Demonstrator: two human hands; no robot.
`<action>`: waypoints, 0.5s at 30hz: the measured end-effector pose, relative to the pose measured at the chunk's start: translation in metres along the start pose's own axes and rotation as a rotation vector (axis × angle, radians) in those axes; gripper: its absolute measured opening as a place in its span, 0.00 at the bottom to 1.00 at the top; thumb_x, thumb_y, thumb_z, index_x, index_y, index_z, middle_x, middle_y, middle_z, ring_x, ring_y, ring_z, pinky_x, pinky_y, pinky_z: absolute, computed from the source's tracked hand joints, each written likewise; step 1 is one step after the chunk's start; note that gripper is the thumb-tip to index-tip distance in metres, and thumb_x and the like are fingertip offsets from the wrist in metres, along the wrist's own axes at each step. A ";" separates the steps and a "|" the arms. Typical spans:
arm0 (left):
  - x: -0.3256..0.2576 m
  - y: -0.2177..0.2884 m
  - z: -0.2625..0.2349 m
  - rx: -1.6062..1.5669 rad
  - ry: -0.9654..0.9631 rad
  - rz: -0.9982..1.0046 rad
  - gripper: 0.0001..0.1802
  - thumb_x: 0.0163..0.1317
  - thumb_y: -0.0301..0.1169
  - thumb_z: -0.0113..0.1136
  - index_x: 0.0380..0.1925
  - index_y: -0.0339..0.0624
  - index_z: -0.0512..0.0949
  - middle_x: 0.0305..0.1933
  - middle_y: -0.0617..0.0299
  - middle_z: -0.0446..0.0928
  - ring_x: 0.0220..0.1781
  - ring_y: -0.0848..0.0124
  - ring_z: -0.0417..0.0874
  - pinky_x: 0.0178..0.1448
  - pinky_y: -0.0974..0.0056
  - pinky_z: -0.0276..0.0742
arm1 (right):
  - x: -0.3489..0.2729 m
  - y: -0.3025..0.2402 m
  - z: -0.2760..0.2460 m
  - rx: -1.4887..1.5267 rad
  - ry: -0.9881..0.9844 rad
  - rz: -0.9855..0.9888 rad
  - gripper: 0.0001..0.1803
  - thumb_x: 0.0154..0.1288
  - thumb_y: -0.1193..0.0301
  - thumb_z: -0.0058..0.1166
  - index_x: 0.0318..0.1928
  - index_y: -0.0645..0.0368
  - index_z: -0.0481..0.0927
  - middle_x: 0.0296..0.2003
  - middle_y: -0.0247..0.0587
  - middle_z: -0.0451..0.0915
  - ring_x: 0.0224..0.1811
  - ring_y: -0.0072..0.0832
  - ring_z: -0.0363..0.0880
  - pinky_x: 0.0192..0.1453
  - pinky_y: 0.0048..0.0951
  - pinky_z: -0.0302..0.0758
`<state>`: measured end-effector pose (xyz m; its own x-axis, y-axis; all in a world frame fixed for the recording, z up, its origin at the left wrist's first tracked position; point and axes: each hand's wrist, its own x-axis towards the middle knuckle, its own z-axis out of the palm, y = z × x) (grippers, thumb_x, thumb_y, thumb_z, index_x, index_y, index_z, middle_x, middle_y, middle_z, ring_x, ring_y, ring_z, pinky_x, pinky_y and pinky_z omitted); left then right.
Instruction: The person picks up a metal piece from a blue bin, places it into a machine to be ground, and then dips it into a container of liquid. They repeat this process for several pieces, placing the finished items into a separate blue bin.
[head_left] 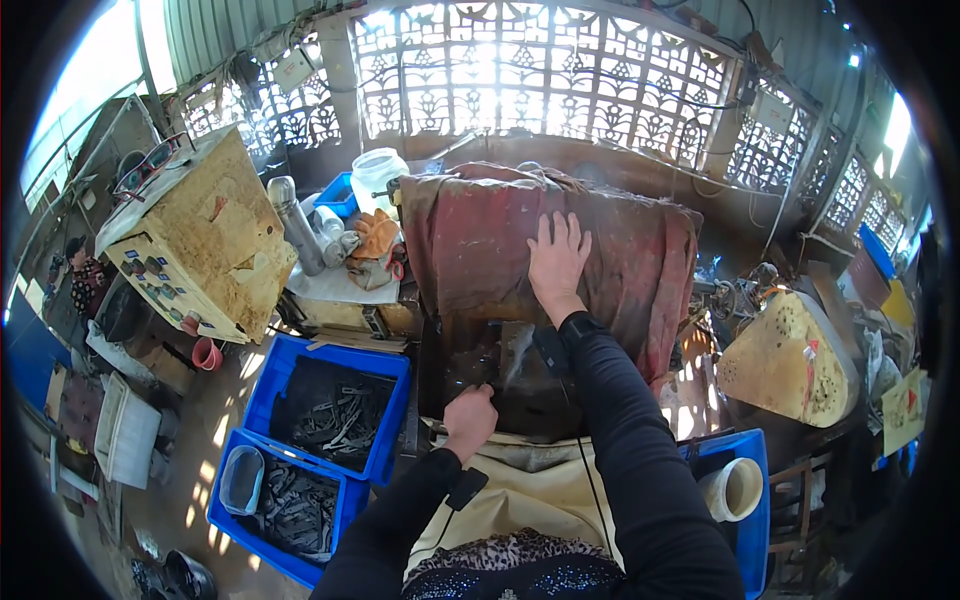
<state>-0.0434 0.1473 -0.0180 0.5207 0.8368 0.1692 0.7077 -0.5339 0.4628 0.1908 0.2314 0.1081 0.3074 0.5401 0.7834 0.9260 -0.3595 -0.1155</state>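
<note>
A dirty red-brown cloth (470, 245) is draped over a boxy machine right in front of me. My right hand (558, 262) lies flat on top of this cloth, fingers spread, holding nothing. Below the cloth's edge is the machine's dark, wet-looking opening (465, 355), with a pale smeared patch inside. My left hand (470, 418) is closed at the near edge of that opening. Whatever its fingers grip, if anything, is hidden. A cream apron (540, 490) covers my lap.
Two blue crates (375, 440) at left hold dark metal pieces; a clear tub (241, 480) sits in the nearer one. Orange gloves (376, 235) and a steel flask (295, 225) stand beyond. At right are a blue bin (752, 530) with a cream bucket (738, 490) and a yellowed machine cover (790, 360).
</note>
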 end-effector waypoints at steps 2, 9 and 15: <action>0.000 0.001 -0.001 0.012 0.001 0.000 0.08 0.53 0.26 0.52 0.31 0.47 0.80 0.34 0.53 0.80 0.40 0.54 0.82 0.41 0.52 0.78 | -0.001 -0.001 -0.001 -0.003 -0.007 0.002 0.27 0.64 0.61 0.54 0.62 0.54 0.70 0.63 0.45 0.67 0.71 0.45 0.55 0.71 0.59 0.51; 0.002 0.001 -0.004 0.048 -0.047 -0.055 0.11 0.56 0.28 0.52 0.37 0.49 0.82 0.40 0.53 0.81 0.43 0.54 0.83 0.45 0.53 0.79 | -0.001 -0.004 0.002 -0.015 0.012 0.014 0.27 0.62 0.67 0.52 0.63 0.60 0.69 0.63 0.48 0.67 0.71 0.46 0.56 0.72 0.56 0.52; 0.000 0.001 0.002 0.034 0.047 0.016 0.09 0.53 0.27 0.54 0.34 0.47 0.80 0.35 0.54 0.80 0.39 0.54 0.83 0.41 0.52 0.79 | -0.008 -0.002 -0.006 -0.061 0.065 0.022 0.28 0.59 0.72 0.51 0.62 0.65 0.68 0.63 0.51 0.67 0.70 0.48 0.58 0.72 0.54 0.53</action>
<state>-0.0416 0.1462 -0.0190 0.5093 0.8326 0.2176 0.7160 -0.5503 0.4296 0.1852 0.2238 0.1056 0.3104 0.4817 0.8195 0.9036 -0.4173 -0.0970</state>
